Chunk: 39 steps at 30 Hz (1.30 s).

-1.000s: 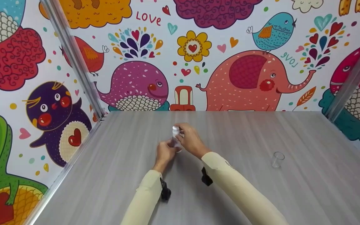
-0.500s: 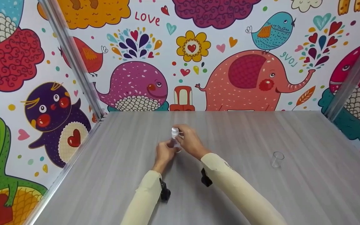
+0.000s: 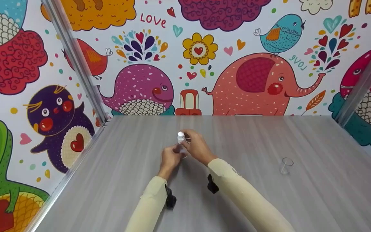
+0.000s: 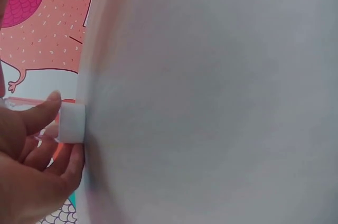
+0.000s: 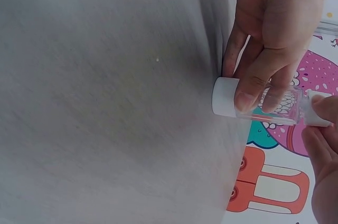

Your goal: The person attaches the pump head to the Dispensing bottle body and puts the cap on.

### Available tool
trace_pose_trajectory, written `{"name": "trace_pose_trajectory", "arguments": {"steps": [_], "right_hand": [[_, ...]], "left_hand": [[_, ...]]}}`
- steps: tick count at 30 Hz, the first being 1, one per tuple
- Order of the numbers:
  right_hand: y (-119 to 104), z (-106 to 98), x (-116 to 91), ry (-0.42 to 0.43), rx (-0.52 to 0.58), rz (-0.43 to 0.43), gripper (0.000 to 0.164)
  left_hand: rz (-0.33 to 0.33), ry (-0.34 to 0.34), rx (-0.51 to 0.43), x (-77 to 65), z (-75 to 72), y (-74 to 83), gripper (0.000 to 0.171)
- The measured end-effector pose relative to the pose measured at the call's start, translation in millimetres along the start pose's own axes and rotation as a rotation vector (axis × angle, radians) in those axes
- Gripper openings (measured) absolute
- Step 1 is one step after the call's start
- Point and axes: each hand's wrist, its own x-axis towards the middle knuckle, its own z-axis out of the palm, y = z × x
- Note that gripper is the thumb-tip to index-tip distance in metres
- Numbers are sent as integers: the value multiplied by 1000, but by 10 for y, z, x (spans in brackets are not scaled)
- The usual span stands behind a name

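Note:
A clear bottle [image 5: 289, 112] with a white base [image 5: 225, 97] stands upright on the table, near its middle toward the back. My left hand [image 3: 170, 158] grips the clear body low down, thumb and fingers on opposite sides. In the left wrist view that white base [image 4: 72, 122] meets the tabletop just beyond my fingertips. At the bottle's neck sits a white top [image 3: 181, 136], which my right hand [image 3: 199, 146] pinches between thumb and fingers. Part of the bottle is hidden behind both hands.
A clear open cylinder [image 3: 286, 166], like a small glass or cover, stands at the right on the grey table [image 3: 253, 138]. Metal posts [image 3: 76, 61] and printed cartoon walls border the table's back and sides.
The fingers of my right hand have shifted slightly around the white top. The bottle, my left hand and the clear cylinder stay in place.

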Motion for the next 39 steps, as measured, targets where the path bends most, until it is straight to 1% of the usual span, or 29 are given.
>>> {"name": "trace_pose_trajectory", "arguments": {"steps": [3,8,15,20,25,28,32,35,39], "right_hand": [[10,11,-5,13,-3,10,38],[10,21,-11,17,-9,37,38],[8,33,-24,14,-10,98,44],[1,33,-15,33,-1,62,50],[-13,25,-11,13,48,24,49],[-11,31,-8,16,76,-14,44],[14,47,7,36,94,-61,39],[26,49,14,39,92,-45,38],[26,40,10,33,81,-8,38]], "left_hand": [[15,6,20,-5,4,-7,22],[-4,3,14,-12,1,-7,23],[3,-1,19,-19,-3,-11,18],[-5,11,26,-18,4,-19,21],[-14,19,12,-4,14,-12,19],[10,21,15,-3,10,0,15],[51,27,14,-3,11,-1,16],[48,28,-2,2,23,-17,18],[26,21,-20,8,30,-25,17]]}}
